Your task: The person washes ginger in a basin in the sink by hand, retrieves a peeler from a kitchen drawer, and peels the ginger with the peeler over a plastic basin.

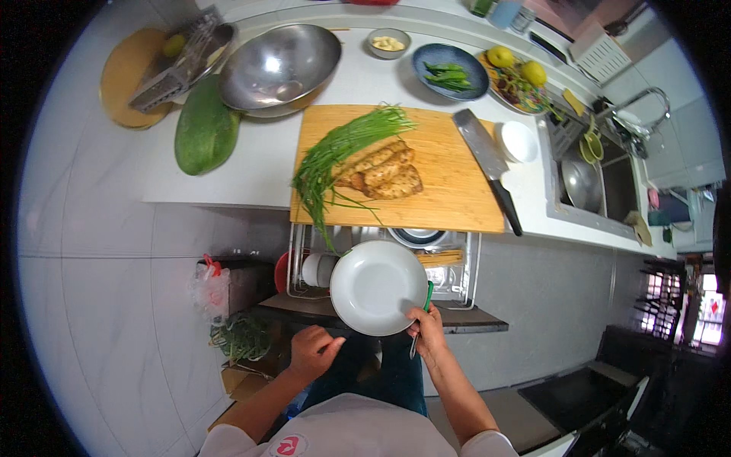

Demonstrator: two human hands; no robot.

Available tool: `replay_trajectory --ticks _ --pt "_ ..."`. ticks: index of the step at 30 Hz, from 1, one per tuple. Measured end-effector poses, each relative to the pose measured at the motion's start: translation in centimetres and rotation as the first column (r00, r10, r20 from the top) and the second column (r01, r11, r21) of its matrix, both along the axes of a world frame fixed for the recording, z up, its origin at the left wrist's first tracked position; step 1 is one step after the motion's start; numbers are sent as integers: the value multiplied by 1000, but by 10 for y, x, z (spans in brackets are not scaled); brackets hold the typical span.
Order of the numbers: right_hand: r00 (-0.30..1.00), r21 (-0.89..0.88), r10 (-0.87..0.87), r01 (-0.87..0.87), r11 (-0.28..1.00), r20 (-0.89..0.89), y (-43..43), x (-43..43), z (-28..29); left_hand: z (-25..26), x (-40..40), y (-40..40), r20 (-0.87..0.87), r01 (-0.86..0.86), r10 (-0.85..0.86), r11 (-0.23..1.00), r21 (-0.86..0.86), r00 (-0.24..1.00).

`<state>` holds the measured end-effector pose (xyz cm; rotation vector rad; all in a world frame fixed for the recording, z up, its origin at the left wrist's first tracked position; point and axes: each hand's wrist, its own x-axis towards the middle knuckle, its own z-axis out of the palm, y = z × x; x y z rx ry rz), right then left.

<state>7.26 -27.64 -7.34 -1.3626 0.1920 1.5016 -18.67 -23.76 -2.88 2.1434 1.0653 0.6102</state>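
My right hand (427, 331) grips the rim of a white plate (384, 285) and, with it, a utensil with a green handle (429, 294). Its metal end points down towards me. The plate's bare inside faces up, over an open pull-out drawer basket (474, 274). My left hand (311, 351) hovers left of the plate, fingers curled and thumb out, with nothing seen in it. Beyond the plate, a wooden cutting board (451, 200) carries a bunch of long green chives (354, 134), browned cooked meat pieces (394, 177) and a black-handled cleaver (482, 145) lying along its right side.
Behind the board stand a large steel bowl (274, 68), a small bowl of garlic (388, 44) and a blue plate of green peppers (450, 71). A green melon (207, 128) lies left; a white bowl (518, 141) and a sink (619, 183) are right.
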Motion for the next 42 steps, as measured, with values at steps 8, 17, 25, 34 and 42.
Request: replay_trajectory --ticks 8,17,25,34,42 --pt "991 29 -29 25 999 129 -45 27 62 -69 -20 -29 -102 -271 488 289 -918 867" --pt "978 -4 -130 133 991 165 -61 45 123 -95 -3 -9 -80 -141 602 55 -988 794" --pt "968 21 -239 242 970 -80 -74 57 140 -101 10 32 10 -99 630 137 -986 776" --pt "494 112 -301 645 756 -815 -84 49 127 -119 21 92 37 -84 520 206 -975 853" --pt "337 -70 -393 677 733 -856 -100 46 104 -2 65 62 224 68 160 652 -755 961"
